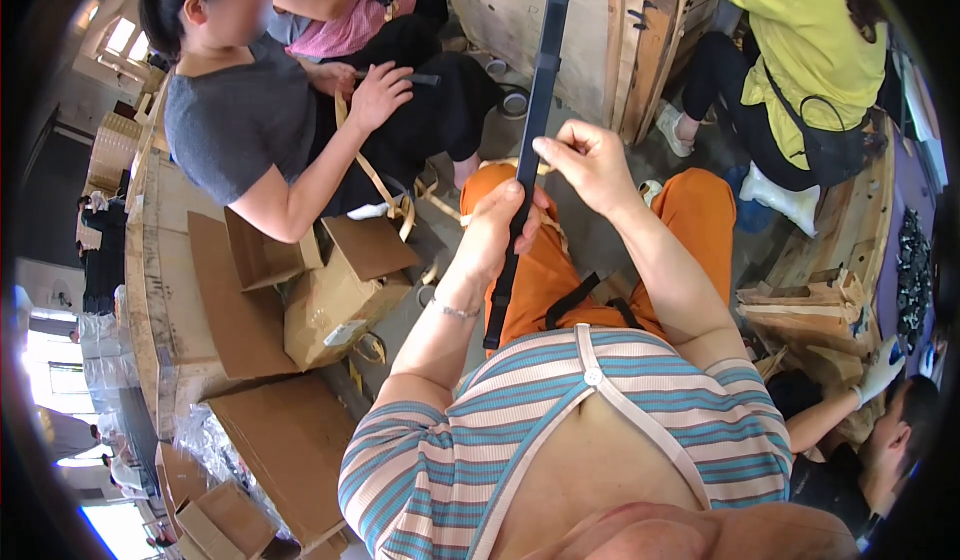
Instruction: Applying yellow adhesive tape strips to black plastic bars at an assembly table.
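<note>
Head view: both hands' fingers clamp a black strip [527,150], left hand [497,228] below right hand [590,165], cardboard boxes [330,290] nearby.

Straight ahead: my long black strip [530,130] stands upright between my left hand [497,228] and right hand [592,165], filling the middle of the frame.
Left of my fingers: a person in a grey shirt [235,120] leans in close, with one hand [378,90] at the upper middle.
Lower left: open cardboard boxes [320,290] crowd the floor beside my knee.
Upper right: a wooden crate [600,40] and a person in a yellow top [800,30] block the way.
Right edge: stacked wooden pieces [810,305] and a gloved hand [882,365].
Open gap: the bare floor [590,235] between my orange-clad knees.
</note>
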`<state>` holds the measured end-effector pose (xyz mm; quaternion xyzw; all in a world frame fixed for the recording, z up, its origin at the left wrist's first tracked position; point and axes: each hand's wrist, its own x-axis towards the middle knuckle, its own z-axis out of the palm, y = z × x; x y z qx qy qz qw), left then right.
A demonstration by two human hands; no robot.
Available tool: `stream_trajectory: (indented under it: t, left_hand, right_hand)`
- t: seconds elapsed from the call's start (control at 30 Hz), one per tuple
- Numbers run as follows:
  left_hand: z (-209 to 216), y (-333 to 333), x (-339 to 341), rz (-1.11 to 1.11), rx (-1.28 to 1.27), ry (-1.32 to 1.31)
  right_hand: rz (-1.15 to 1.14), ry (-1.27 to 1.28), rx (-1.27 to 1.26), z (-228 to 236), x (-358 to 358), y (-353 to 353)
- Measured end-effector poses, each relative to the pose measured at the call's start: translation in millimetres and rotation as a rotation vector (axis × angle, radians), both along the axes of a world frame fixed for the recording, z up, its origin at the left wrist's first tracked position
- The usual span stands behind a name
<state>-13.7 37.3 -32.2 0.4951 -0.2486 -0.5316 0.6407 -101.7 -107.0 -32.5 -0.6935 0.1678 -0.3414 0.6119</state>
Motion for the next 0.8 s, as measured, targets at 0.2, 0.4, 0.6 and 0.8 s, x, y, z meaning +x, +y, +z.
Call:
stream_trajectory:
  t: [0.2,0.4,0.6,0.8]
  left_hand:
    - [2.3,-9.9,24.3,-0.119,-0.027,0.210]
    - [3.5,0.4,36.8,-0.129,-0.046,0.231]
    - [-12.7,-8.1,26.0,0.118,-0.022,0.005]
    - [-12.5,-4.4,10.5,0.325,-0.051,-0.374]
  right_hand:
    - [0.018,0.008,0.022,2.1,8.5,-9.6]
    - [0.098,0.030,-0.044,4.8,10.9,-5.6]
    - [0.061,0.032,-0.144,-19.1,11.7,-11.2]
    - [0.041,0.061,-0.234,-0.8,5.3,5.2]
